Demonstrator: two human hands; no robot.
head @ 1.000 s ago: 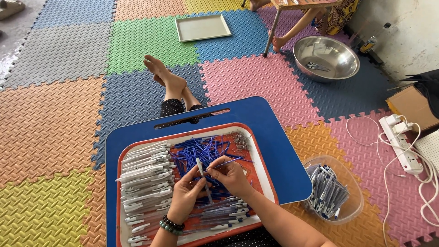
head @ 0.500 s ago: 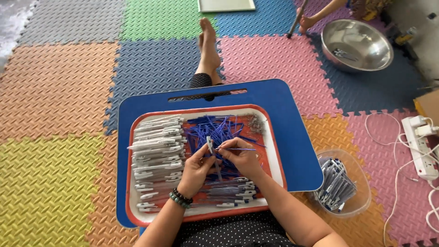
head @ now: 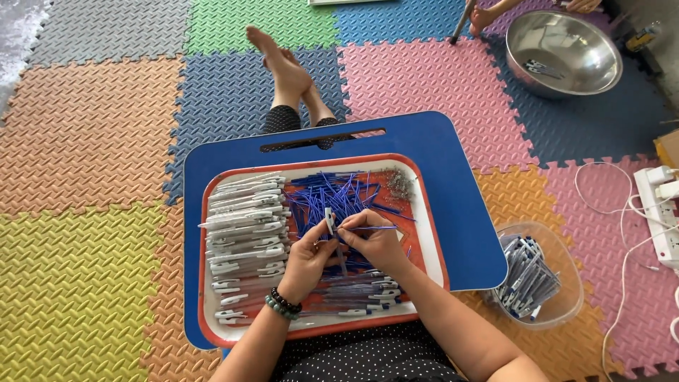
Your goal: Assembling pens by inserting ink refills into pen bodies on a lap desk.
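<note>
My left hand (head: 309,256) grips a white pen barrel (head: 329,221), held upright over the orange-rimmed tray (head: 424,212). Close beside it, my right hand (head: 373,240) pinches a thin blue refill (head: 378,228) that points right. Both hands hover above a loose heap of blue refills (head: 332,194). White pen barrels (head: 244,226) are stacked in rows along the tray's left side. More pens (head: 357,291) lie along its near edge, and a small cluster of metal springs (head: 402,184) rests in the far right corner.
The tray rests on a blue lap desk (head: 460,205) over my legs. A clear plastic tub (head: 537,279) with pens stands on the mat to the right. A steel bowl (head: 562,49) lies far right, a white power strip (head: 661,212) with cables at the right edge.
The camera has shifted, so the tray sits more centrally. My hands stay together over the refills, the barrel and refill still held between them.
</note>
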